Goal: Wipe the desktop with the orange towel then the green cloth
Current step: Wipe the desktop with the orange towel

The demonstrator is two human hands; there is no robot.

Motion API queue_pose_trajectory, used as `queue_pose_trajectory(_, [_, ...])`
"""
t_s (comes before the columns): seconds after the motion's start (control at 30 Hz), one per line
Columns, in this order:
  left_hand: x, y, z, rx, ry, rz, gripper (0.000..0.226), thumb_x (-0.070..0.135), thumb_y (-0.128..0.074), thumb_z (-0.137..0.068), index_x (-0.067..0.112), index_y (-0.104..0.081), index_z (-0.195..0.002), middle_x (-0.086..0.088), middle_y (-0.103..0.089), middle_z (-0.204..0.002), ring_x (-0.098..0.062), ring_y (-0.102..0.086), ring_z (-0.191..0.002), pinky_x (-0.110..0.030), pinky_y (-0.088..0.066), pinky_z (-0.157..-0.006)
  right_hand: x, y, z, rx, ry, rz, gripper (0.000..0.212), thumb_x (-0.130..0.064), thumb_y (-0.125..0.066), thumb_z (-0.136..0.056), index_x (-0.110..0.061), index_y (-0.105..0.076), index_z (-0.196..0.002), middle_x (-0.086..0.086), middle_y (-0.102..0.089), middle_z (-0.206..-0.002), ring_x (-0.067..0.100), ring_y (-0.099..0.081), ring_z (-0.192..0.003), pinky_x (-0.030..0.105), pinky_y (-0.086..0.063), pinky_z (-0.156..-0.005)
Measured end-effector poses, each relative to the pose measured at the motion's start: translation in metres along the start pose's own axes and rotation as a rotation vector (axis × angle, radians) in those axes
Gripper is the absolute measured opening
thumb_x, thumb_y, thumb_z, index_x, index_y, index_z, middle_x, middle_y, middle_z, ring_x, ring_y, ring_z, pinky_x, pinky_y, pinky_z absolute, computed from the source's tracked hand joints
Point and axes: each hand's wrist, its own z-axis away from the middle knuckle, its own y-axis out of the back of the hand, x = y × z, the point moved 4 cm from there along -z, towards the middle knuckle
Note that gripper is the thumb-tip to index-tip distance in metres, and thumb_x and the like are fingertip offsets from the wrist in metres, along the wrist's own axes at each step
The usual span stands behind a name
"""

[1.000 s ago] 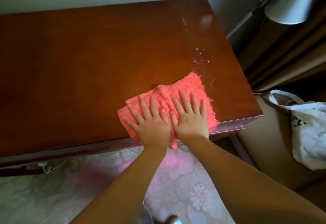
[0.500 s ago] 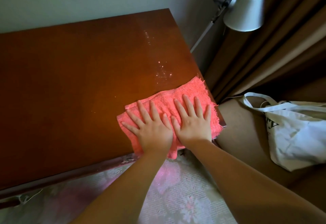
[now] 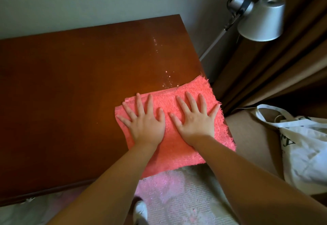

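Head view shows the first half of the job under way. The orange towel (image 3: pixel 177 154) lies folded on the near right corner of the tabletop (image 3: pixel 70 92), its lower edge hanging over the front and its frayed side reaching the right edge. Both hands are flat on it with fingers straight and spread, the left hand (image 3: pixel 146 125) and right hand (image 3: pixel 194 123) side by side, thumbs close but not touching; they press the towel down rather than grip it.

Pale specks (image 3: pixel 168 77) lie on the wood just beyond the towel's far edge, with a fainter trail of them further back, so that strip looks unwiped. The wide dark area to the left shows no clear marks, and I cannot tell whether it has been done. No green cloth is in view, so the second wipe looks not yet begun.
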Motion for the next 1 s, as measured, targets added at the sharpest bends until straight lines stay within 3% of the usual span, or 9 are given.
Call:
queue_pose_trajectory(0.5, [0.023,0.012,-0.124,0.002,-0.021,-0.044,0.06,0.058,-0.014,-0.093,0.04,0.0,-0.149,0.002,0.011,-0.159,-0.041,0.014,-0.143,-0.065,0.007,-0.109,-0.015,0.012,-0.122,0.019,-0.013,-0.011,0.065,-0.069,-0.004,-0.089,-0.044,-0.003,-0.149,-0.009,0.002,-0.16,0.027,0.011,-0.147,0.069,0.008,-0.107])
queue_pose_trajectory(1.0, [0.056,0.029,-0.321,0.025,-0.038,0.003,0.059,0.056,-0.02,-0.094,0.039,-0.005,-0.149,0.003,0.007,-0.16,-0.037,0.013,-0.144,-0.063,0.004,-0.112,-0.041,0.03,-0.315,0.035,-0.083,-0.027,0.06,-0.063,-0.013,-0.092,-0.045,-0.005,-0.149,-0.011,0.003,-0.16,0.025,0.01,-0.147,0.067,0.007,-0.109])
